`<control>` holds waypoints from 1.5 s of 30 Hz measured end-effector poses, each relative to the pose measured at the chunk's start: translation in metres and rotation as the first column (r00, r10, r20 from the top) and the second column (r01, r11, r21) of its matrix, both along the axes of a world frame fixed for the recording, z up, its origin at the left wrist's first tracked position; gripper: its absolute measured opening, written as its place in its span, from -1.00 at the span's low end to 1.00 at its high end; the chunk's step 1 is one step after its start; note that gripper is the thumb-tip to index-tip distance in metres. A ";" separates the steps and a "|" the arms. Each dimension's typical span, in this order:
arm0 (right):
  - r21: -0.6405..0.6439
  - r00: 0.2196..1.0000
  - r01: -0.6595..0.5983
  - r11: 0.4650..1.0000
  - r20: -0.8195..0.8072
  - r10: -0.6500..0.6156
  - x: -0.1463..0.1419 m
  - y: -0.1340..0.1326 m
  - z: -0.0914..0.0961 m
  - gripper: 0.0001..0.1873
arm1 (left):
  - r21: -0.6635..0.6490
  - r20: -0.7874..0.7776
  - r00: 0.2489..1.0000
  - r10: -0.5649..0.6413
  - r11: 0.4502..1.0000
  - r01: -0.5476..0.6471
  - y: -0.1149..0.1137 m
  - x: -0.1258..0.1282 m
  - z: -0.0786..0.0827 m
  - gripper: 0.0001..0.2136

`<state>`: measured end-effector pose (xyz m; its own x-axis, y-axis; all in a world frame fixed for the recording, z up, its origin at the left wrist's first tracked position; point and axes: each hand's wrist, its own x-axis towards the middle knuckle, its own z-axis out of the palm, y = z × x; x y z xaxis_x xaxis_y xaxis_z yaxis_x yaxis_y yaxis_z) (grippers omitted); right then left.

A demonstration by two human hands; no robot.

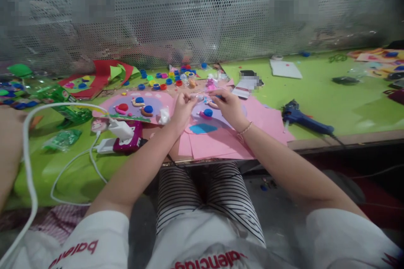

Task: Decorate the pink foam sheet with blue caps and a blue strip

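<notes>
My left hand (182,108) and my right hand (227,107) meet over a lilac craft sheet (202,119) on the green table (322,101). Both hands are closed in a pinch on a small pale piece (199,98) held between them; what it is stays unclear. On the sheet below them lie a pink snail shape with a blue bottle cap (206,113) and a blue paper cut-out (203,128). Pink paper sheets (221,143) lie under the lilac one.
A second sheet with cap snails (139,107) lies to the left, beside a white charger (121,130) and cable (28,155). Several coloured bottle caps (167,79) lie behind. A blue glue gun (303,119) rests to the right. Another person's arm (8,151) shows at far left.
</notes>
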<state>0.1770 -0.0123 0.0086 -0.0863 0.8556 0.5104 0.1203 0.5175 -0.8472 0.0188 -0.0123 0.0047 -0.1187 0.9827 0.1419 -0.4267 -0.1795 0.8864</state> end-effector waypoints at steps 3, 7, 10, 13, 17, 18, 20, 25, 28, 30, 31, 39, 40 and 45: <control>0.080 0.997 0.054 0.995 0.047 -0.058 0.000 0.003 -0.004 -0.87 | 0.017 -0.005 1.000 -0.030 0.999 0.030 0.001 0.000 -0.001 -0.67; 0.173 0.985 0.105 0.979 0.118 -0.127 0.001 0.005 -0.005 -0.80 | 0.037 0.013 0.998 -0.068 0.997 0.067 0.004 -0.001 -0.003 -0.70; 0.153 0.984 0.075 0.985 0.150 -0.098 0.000 0.005 -0.004 -0.78 | 0.023 0.018 0.996 -0.089 0.996 0.089 0.003 0.000 -0.002 -0.71; 0.106 0.988 0.043 0.993 0.145 -0.058 -0.002 0.004 -0.003 -0.81 | 0.000 0.020 0.995 -0.102 0.995 0.102 0.000 0.001 0.000 -0.70; 0.018 0.997 0.048 0.999 0.055 -0.049 -0.002 0.005 -0.005 -0.85 | -0.026 0.048 0.990 -0.135 0.990 0.137 -0.001 0.001 0.002 -0.70; -0.028 0.999 0.044 0.999 0.009 -0.043 -0.001 0.006 -0.005 -0.85 | -0.029 0.064 0.988 -0.143 0.989 0.145 0.000 0.000 0.002 -0.70; -0.109 0.994 0.033 0.994 -0.104 -0.045 0.002 0.009 -0.006 -0.82 | -0.034 0.093 0.986 -0.140 0.989 0.143 0.002 -0.002 0.001 -0.69; -0.081 0.982 0.070 0.994 -0.167 -0.083 0.006 0.012 -0.008 -0.80 | -0.033 0.083 0.994 -0.078 0.996 0.081 0.008 -0.006 -0.003 -0.68; -0.023 0.996 0.070 0.997 -0.056 -0.071 0.003 0.009 -0.009 -0.83 | -0.009 0.087 0.995 -0.056 0.998 0.057 0.009 -0.006 -0.004 -0.67; 0.061 0.997 0.077 0.995 0.027 -0.079 0.000 0.006 -0.008 -0.87 | -0.001 0.080 0.995 -0.053 0.999 0.053 0.009 -0.005 -0.005 -0.66; 0.113 0.994 0.080 0.990 0.071 -0.088 -0.002 0.005 -0.008 -0.88 | 0.000 0.071 0.996 -0.051 0.999 0.051 0.009 -0.004 -0.005 -0.66; 0.276 0.954 0.108 0.955 0.240 -0.178 -0.004 0.001 -0.006 -0.81 | 0.042 0.003 0.998 -0.058 0.997 0.058 0.005 0.000 -0.007 -0.65; 0.288 0.952 0.116 0.951 0.242 -0.189 -0.004 0.002 -0.007 -0.82 | 0.060 -0.007 0.997 -0.071 0.996 0.071 0.004 0.000 -0.007 -0.63; 0.319 0.967 0.136 0.938 0.165 -0.196 -0.002 0.006 -0.009 -0.87 | 0.112 -0.043 0.992 -0.118 0.986 0.122 0.004 0.000 -0.010 -0.56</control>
